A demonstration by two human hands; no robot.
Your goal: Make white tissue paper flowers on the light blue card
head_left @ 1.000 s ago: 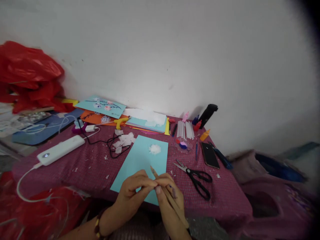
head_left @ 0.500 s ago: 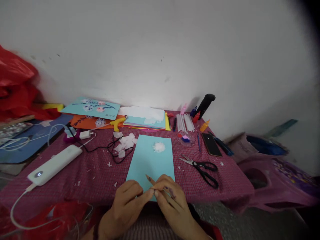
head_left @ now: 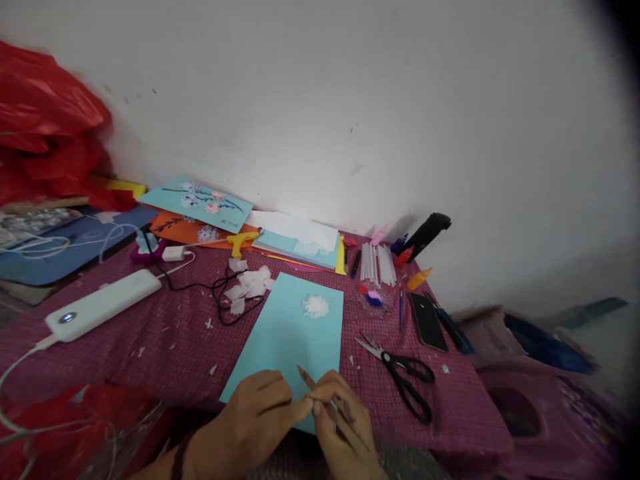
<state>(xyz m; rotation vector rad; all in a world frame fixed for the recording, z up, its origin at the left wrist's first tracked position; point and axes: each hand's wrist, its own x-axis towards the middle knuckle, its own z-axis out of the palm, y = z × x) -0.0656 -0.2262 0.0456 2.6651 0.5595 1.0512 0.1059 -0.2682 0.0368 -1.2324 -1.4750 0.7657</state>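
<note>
So the pencil (head_left: 305,377) is down at the near edge of the counter (head_left: 165,333), tip poking up over the light blue sheet (head_left: 290,330). The right hand (head_left: 343,433) has its grip closed round the shaft, and the left hand (head_left: 255,417) pinches it near the tip. There's white fluff (head_left: 316,306) at the sheet's far end and black scissors (head_left: 403,373) off to the right.

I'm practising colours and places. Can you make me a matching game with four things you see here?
Things:
1. scissors
2. power bank
3. glue gun
4. thin stick

Matches:
A. yellow
B. held in the right hand
C. black handles
D. white

Pairs: 1-C, 2-D, 3-A, 4-B
</note>
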